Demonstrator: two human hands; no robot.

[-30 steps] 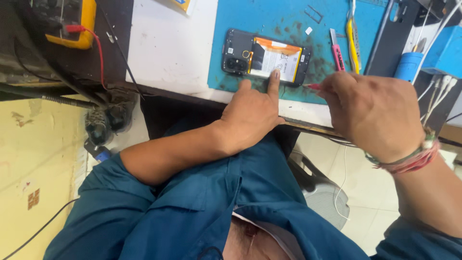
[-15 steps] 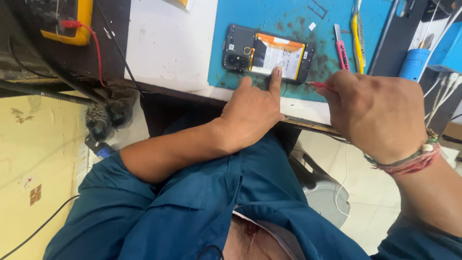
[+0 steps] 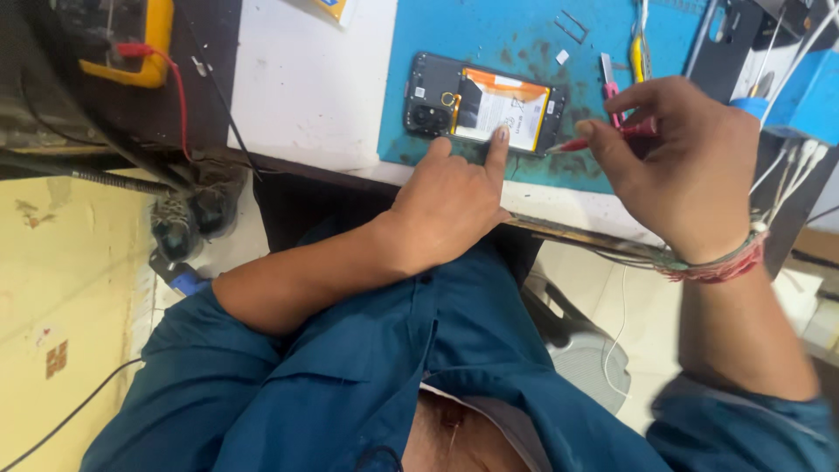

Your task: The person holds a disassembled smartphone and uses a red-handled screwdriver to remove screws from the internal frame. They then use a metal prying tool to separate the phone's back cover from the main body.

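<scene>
An opened phone (image 3: pixel 482 105) lies back-up on a blue mat (image 3: pixel 524 35), its battery and camera module exposed. My left hand (image 3: pixel 450 201) rests at the mat's near edge, index finger pressing the phone's lower edge. My right hand (image 3: pixel 690 166) pinches a thin red-handled tool (image 3: pixel 594 140) whose tip touches the phone's right end. A red thread band circles my right wrist.
A yellow multimeter (image 3: pixel 131 44) with a red lead sits on the dark bench at left. Tweezers and small tools (image 3: pixel 625 61) lie on the mat behind the phone. A blue box (image 3: pixel 808 92) with white cables stands at right. Pale floor lies below.
My right hand has lifted slightly and shifted right, still holding the tool at the phone's end. The left index finger stays on the phone.
</scene>
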